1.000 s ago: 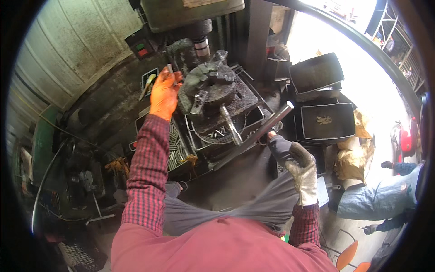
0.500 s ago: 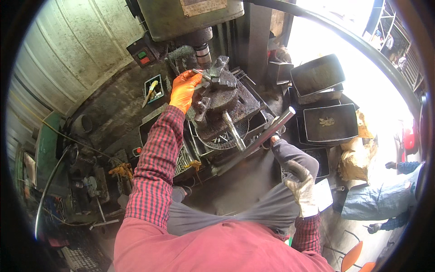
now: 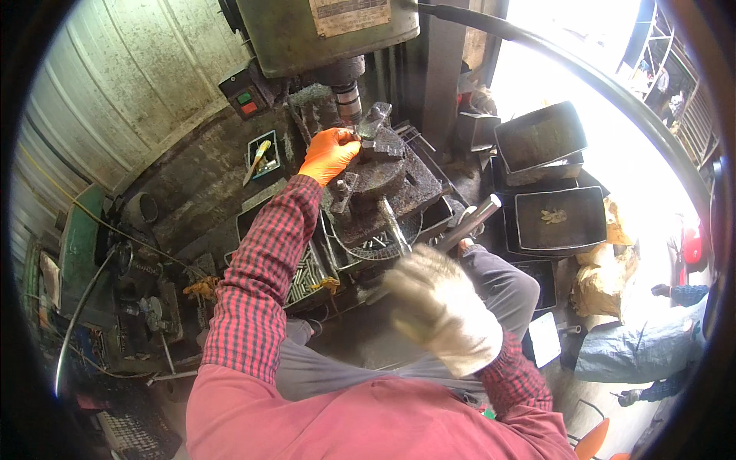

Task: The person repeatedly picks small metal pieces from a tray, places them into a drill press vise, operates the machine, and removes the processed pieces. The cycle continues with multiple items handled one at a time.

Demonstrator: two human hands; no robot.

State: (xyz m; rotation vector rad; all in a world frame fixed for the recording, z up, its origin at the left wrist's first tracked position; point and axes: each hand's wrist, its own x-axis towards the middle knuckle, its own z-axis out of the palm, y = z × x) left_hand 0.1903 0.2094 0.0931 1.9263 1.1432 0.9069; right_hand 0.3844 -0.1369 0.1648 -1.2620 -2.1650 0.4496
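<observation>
My left hand, in an orange glove, reaches to the jaws of a dark machine vise. Its thumb and fingers are pinched together on a short metal rod, mostly hidden by the glove. Right above the fingertips is the chuck of a drill press. The vise screw points toward me and meets a long steel bar handle. My right hand, in a whitish work glove, is over the near part of that bar. Motion smears its fingers, so whether they touch the bar is unclear.
Metal rods fill a tray below the vise. A brush lies in a small box at the left, near a switch box. Black bins stack up at the right. Another person's sleeve shows at far right.
My left hand has moved slightly right, bringing the rod to the vise jaws. From beside my right knee, my right hand has swung left and forward to the bar handle.
</observation>
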